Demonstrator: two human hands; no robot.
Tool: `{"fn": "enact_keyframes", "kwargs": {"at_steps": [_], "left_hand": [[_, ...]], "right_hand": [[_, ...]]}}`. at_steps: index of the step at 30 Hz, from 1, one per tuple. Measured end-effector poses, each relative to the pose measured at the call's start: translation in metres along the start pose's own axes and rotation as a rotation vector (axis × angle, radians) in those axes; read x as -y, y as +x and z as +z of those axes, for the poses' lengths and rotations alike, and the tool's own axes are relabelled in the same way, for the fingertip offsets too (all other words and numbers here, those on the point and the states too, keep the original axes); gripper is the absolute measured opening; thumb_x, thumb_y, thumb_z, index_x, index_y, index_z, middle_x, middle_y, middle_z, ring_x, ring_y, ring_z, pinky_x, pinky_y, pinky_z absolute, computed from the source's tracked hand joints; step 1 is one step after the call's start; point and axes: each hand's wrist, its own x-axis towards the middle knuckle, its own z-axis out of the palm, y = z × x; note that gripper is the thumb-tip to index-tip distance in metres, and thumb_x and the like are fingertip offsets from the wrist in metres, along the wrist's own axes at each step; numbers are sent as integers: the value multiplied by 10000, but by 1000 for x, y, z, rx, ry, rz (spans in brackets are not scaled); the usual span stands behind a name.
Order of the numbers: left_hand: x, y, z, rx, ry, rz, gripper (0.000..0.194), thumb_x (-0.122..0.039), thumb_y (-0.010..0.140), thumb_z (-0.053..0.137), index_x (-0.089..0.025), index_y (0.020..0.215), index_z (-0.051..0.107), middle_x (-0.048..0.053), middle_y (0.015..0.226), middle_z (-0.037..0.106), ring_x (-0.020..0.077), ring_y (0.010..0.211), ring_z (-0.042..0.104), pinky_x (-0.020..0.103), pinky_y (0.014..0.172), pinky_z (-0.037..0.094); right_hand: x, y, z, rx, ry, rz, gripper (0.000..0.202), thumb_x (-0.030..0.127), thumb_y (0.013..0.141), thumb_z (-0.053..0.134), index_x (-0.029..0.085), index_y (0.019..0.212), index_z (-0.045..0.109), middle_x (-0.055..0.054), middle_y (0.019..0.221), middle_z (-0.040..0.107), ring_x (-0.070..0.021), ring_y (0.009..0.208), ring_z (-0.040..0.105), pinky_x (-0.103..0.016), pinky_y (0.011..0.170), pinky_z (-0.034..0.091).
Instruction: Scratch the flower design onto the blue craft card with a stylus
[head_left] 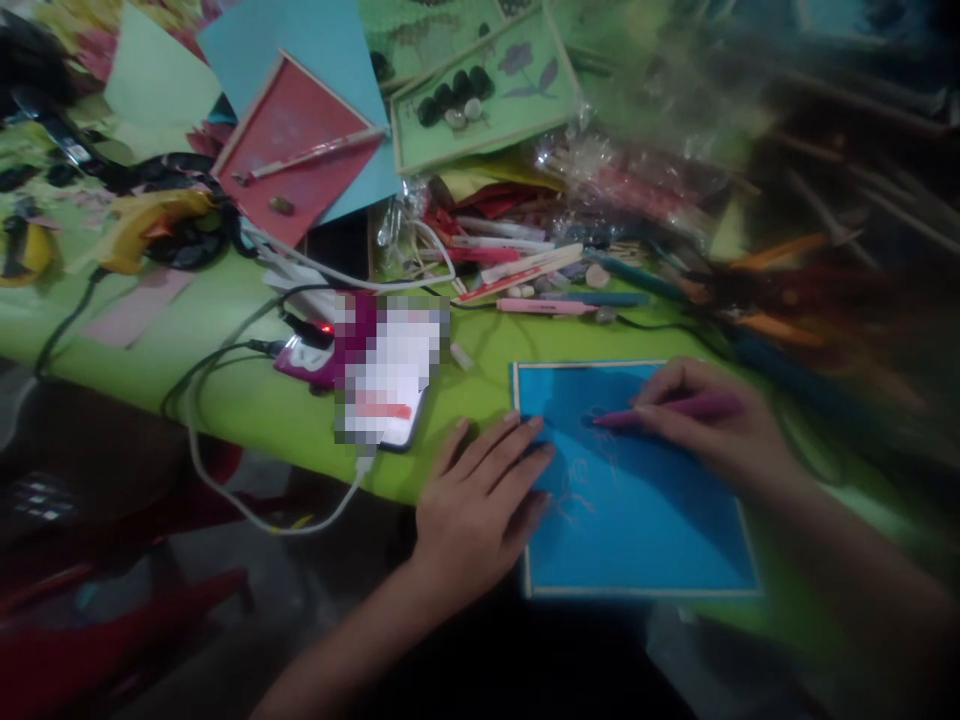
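A blue board (660, 530) edged with thin pale strips lies at the front edge of the green table. Faint pinkish drawn lines (574, 490) show on its left half. My right hand (709, 425) grips a pink-purple pen (701, 405), its tip touching or just above the board near a small drawn shape. With fingers spread, my left hand (480, 495) rests flat over the board's left edge. Close beyond that hand is a phone (409, 405) with its screen lit and partly pixelated, a white cable (363, 468) plugged into its near end.
Pens and markers, including a pink highlighter (547, 306), lie heaped beyond the board. Yellow glue guns (142, 225) with cords are at the left. Farther back are a red framed card (304, 140) and a green framed board (517, 125). Cables loop over the table's front edge.
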Motion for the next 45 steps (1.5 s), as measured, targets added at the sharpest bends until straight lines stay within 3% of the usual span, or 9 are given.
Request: {"fn": "enact_keyframes", "kwargs": {"at_steps": [16, 25, 40, 45], "left_hand": [[-1, 1, -2, 20, 1, -13, 271, -268, 1051, 610, -236, 1295, 723, 46, 1449, 727, 249, 1390, 659, 444, 1267, 343], [0, 1, -2, 20, 6, -10, 272, -265, 1049, 616, -239, 1300, 719, 35, 1452, 726, 248, 1388, 661, 457, 1262, 354], [0, 1, -1, 13, 4, -4, 270, -269, 1052, 613, -225, 1295, 723, 40, 1446, 731, 251, 1376, 668, 458, 1267, 346], [-1, 1, -2, 17, -1, -5, 266, -266, 1052, 615, -223, 1291, 723, 45, 1447, 730, 251, 1390, 657, 445, 1266, 343]], "right_hand": [[-1, -1, -2, 42, -23, -9, 211, 419, 857, 858, 258, 793, 738, 13, 766, 710, -167, 729, 642, -289, 687, 465], [-1, -2, -2, 4, -33, 3, 220, 436, 832, 857, 273, 755, 730, 4, 751, 698, -198, 714, 627, -339, 681, 473], [-2, -2, 0, 36, 16, 28, 227, 436, 841, 862, 254, 797, 735, -7, 784, 736, -203, 774, 685, -325, 731, 506], [0, -1, -1, 17, -18, -10, 200, 403, 846, 857, 259, 780, 735, 6, 761, 716, -177, 716, 649, -299, 683, 490]]}}
